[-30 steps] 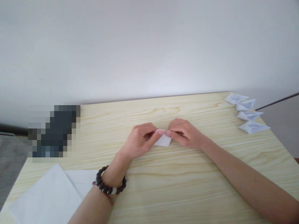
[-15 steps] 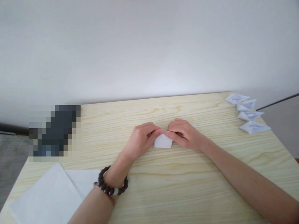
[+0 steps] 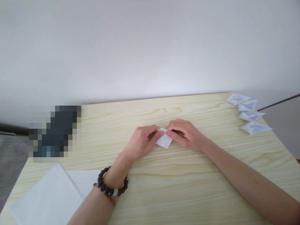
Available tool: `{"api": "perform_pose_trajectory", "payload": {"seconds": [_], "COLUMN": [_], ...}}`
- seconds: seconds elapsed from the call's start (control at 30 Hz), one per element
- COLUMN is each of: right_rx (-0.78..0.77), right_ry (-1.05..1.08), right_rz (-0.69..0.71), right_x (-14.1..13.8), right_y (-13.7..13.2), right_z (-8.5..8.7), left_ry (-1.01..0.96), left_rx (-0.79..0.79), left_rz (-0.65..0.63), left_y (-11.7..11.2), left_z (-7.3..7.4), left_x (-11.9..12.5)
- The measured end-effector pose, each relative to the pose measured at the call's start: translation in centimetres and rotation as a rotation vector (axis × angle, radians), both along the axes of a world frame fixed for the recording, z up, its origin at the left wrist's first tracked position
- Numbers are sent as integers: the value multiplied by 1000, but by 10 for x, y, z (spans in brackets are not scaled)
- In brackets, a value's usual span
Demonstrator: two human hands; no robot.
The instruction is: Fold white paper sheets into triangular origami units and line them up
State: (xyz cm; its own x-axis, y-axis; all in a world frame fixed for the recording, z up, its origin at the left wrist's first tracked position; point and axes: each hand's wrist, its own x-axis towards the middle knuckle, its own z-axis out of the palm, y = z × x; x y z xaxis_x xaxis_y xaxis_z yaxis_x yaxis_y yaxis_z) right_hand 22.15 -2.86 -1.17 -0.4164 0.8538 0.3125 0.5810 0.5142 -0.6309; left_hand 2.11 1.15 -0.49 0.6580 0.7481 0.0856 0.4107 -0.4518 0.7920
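A small folded piece of white paper (image 3: 165, 142) is held between both hands near the middle of the table. My left hand (image 3: 144, 140) pinches its left side, with the thumb on top and the other fingers behind. On the opposite side, my right hand (image 3: 184, 132) grips the paper in the same way, thumb on its face. Both thumb tips nearly meet near the paper's upper part. The fingertips behind the paper are hidden. A dark bead bracelet circles my left wrist.
Several folded white paper boats (image 3: 255, 127) stand in a column at the table's right edge. White paper sheets (image 3: 47, 197) overlap at the front left. A dark pixelated object (image 3: 59, 131) lies at the back left. The wooden table (image 3: 187, 187) meets a white wall (image 3: 150, 47).
The folded paper has turned, so a corner now points toward me instead of a flat edge, and more of its top shows between the thumbs. Both hands have barely moved.
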Motion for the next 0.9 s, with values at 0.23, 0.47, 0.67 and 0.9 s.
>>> {"api": "perform_pose_trajectory", "payload": {"seconds": [0.23, 0.47, 0.67, 0.9], "right_rx": [-92, -127, -165, -82], "right_ry": [149, 202, 225, 158], "right_rz": [-102, -183, -191, -182], "right_x": [-1, 0, 0, 0], "right_y": [-1, -1, -1, -1], "right_z": [3, 3, 3, 3], "left_ry": [-99, -74, -31, -105], "left_rx": [-104, -74, -33, -147], "left_rz": [39, 47, 47, -33], "left_y": [0, 0, 2, 2], "left_z": [-2, 2, 1, 1], "left_x": [0, 1, 0, -3]}}
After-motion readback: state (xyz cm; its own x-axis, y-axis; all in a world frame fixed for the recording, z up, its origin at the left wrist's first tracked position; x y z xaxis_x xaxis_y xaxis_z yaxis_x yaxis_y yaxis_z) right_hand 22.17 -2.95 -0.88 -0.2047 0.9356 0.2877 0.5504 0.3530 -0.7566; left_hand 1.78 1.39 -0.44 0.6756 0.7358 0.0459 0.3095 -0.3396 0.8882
